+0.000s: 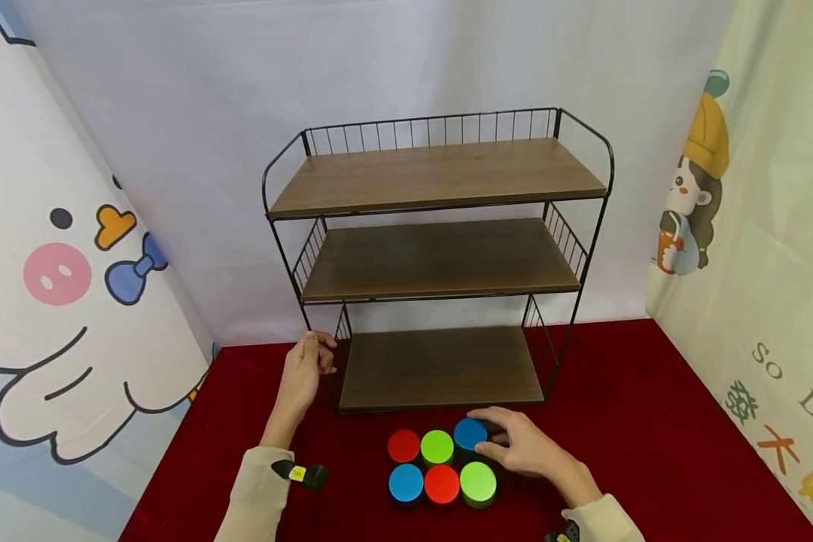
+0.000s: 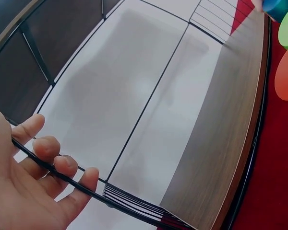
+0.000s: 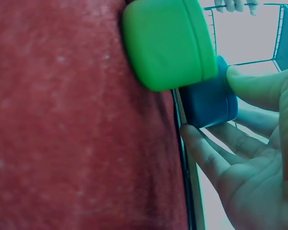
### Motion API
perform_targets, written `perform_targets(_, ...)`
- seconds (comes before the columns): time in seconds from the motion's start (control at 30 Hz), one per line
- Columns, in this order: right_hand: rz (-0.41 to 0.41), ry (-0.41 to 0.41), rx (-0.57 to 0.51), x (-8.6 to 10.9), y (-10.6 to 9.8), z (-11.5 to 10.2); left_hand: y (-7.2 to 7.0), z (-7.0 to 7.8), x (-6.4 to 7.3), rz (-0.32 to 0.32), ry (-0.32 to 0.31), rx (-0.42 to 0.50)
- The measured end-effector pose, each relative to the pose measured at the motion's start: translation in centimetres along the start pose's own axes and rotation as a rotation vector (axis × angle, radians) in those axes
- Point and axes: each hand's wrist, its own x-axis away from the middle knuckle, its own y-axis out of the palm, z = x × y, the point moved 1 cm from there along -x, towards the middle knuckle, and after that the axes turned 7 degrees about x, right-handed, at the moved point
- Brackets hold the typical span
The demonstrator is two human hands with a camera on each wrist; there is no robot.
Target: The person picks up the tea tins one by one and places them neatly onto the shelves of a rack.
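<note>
My left hand is at the left front post of a three-tier shelf rack. In the left wrist view its fingers curl around that thin black metal post. My right hand holds a short round blue jar between thumb and fingers, at the back right of a group of jars. The right wrist view shows the thumb by the lid and fingers along the side of this jar. Just in front of it sits a green jar.
The other jars stand close together in two rows: a red jar and a green jar behind, a blue jar and a red jar in front. Dark red cloth covers the table, with printed curtains at both sides.
</note>
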Motion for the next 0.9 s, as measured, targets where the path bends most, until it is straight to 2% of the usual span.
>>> perform_targets(0.23, 0.037, -0.035, 0.009, -0.1, -0.7, -0.8, -0.2, 0.1, 0.2, 0.030, -0.025, -0.012)
perform_targets(0.6, 0.103, -0.099, 0.071, -0.4, -3.2, -3.1, -0.3, 0.3, 0.4, 0.072, -0.031, 0.070)
perform_targets(0.9, 0.180, -0.180, 0.115, -0.8, -5.3, -5.2, -0.2, 0.3, 0.1, 0.101, -0.038, 0.014)
